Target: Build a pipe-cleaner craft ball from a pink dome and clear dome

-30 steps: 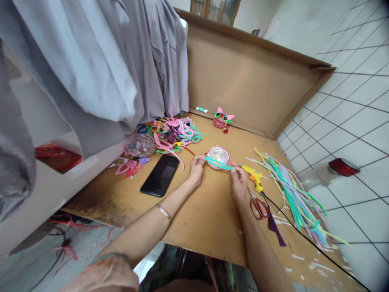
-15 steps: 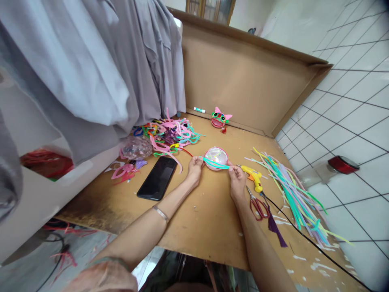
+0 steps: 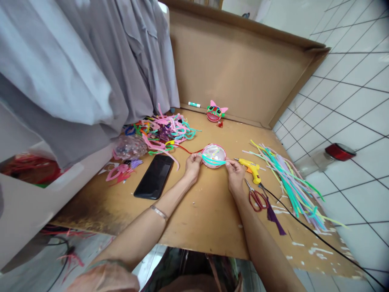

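Between the left hand [image 3: 193, 165] and right hand [image 3: 236, 173], turquoise strands [image 3: 214, 162] are pinched, seemingly not yet attached to the already pink-edged bowl [image 3: 221, 153].

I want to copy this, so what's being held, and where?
Turquoise strands: the left grip pinches one end, the right grip the other.

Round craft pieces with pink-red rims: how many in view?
2: a whitish bowl-shaped piece between the left hand and right hand, behind turquoise fuzzy strips; a pink-eared face piece near the brown cardboard wall. More could be hidden in the multicoloured pile.
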A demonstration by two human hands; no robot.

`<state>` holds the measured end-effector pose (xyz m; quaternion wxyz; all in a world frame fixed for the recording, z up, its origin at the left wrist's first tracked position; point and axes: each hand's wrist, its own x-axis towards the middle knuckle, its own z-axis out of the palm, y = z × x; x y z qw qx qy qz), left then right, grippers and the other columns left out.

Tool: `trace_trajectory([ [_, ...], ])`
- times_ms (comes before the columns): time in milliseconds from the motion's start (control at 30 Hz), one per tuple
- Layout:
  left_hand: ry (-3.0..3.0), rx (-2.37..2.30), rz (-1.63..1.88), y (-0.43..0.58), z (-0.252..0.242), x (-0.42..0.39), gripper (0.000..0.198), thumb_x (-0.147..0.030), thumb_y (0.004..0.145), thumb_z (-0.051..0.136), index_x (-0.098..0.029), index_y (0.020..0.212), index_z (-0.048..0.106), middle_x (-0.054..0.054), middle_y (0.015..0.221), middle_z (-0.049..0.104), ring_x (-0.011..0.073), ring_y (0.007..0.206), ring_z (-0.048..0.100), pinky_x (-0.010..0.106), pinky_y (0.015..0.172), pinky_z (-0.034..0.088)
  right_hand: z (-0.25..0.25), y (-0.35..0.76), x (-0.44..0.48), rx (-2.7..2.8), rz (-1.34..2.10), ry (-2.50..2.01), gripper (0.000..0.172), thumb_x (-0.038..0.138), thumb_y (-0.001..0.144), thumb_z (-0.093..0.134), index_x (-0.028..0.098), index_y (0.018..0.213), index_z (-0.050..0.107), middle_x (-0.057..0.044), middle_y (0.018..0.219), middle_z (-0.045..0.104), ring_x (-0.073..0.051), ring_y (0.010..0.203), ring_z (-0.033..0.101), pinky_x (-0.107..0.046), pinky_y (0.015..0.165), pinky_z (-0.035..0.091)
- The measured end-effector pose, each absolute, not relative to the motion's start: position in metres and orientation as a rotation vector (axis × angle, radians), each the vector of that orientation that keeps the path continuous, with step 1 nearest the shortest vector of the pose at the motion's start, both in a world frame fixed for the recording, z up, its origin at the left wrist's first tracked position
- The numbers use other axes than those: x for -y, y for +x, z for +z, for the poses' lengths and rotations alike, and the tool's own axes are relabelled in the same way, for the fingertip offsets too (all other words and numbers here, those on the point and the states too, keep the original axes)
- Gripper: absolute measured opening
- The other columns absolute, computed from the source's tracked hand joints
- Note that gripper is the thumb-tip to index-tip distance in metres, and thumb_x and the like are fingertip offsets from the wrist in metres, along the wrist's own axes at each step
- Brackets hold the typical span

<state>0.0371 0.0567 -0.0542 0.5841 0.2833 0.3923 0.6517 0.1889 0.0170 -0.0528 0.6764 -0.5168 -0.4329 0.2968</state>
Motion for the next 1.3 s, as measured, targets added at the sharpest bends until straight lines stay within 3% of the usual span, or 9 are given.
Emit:
trace_trajectory([
  [433,0.772,-0.851,1.428,0.03,-0.062,-0.055,0.023,-0.031,0.063,0.074,-0.015,0.064,0.059,-0.003,0.059,0.057,0.0074,0.056,0.047,0.022,0.061,0.037,-0.057,0.196,-0.013,0.955,0.685,-1.197,0.024,0.041,0.066,0.071,0.02,0.078,0.069,-0.006,0.087,0.074,-0.023,0.087,0.067,-0.042,0.088,0.05],
  [867,0.62,-0.823,1.345,0.023,-0.045,-0.049,0.025,-0.032,0.061,0.079,-0.015,0.064,0.06,-0.002,0.063,0.06,0.0084,0.061,0.053,0.021,0.065,0.042,-0.047,0.201,-0.005,1.104,0.76,-1.159,0.02,0.041,0.072,0.068,0.022,0.071,0.062,-0.007,0.108,0.071,-0.024,0.105,0.062,-0.042,0.096,0.045],
  [1300,0.836,-0.916,1.418,0.028,-0.05,-0.047,0.034,-0.043,0.067,0.074,-0.017,0.065,0.052,-0.005,0.06,0.051,0.0085,0.058,0.048,0.023,0.066,0.042,-0.046,0.203,0.0,1.339,0.563,-1.243,0.021,0.044,0.085,0.054,0.023,0.083,0.057,-0.006,0.1,0.068,-0.023,0.106,0.06,-0.039,0.095,0.044],
])
